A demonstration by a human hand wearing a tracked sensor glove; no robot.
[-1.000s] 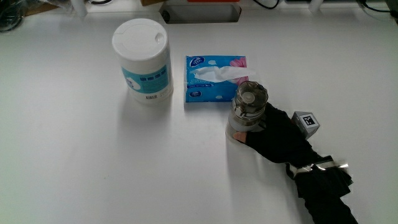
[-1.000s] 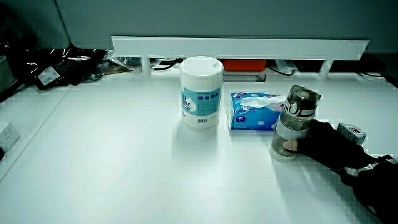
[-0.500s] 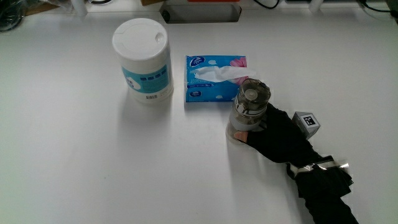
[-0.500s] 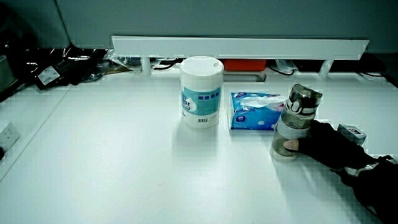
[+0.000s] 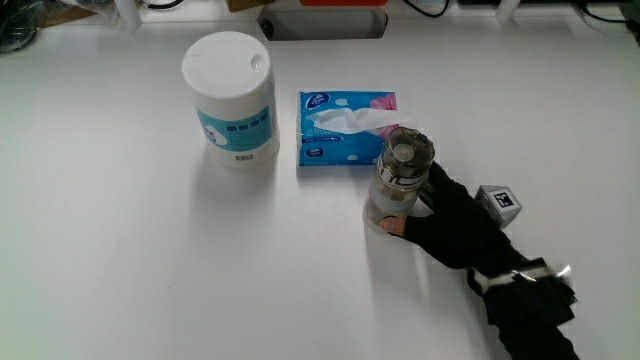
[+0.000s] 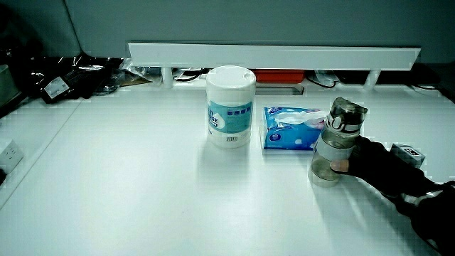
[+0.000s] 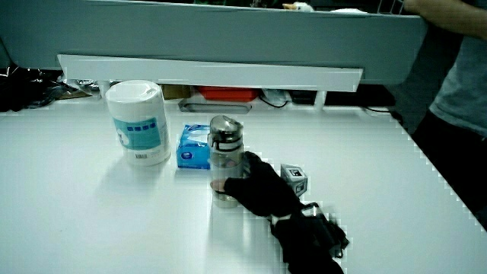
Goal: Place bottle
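Grip wrapped around lower body of bottle. Bottle upright, base on bench, tissue pack just beside it. Placing step looks nearly finished. Next: loosen fingers, draw grip away without tipping bottle.

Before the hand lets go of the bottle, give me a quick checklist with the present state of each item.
1. Clear plastic bottle with a grey cap upright: ok, it stands straight in both side views.
2. Bottle base on the white table: looks ok in a side view, though contact cannot be fully confirmed.
3. Black gloved hand gripping the bottle: ok, fingers wrap its lower part.
4. Blue tissue pack clear of the bottle: cannot tell; the bottle top overlaps its corner in the main view.
5. White wipes canister with a blue label clear: ok, it stands apart, with the tissue pack between it and the bottle.
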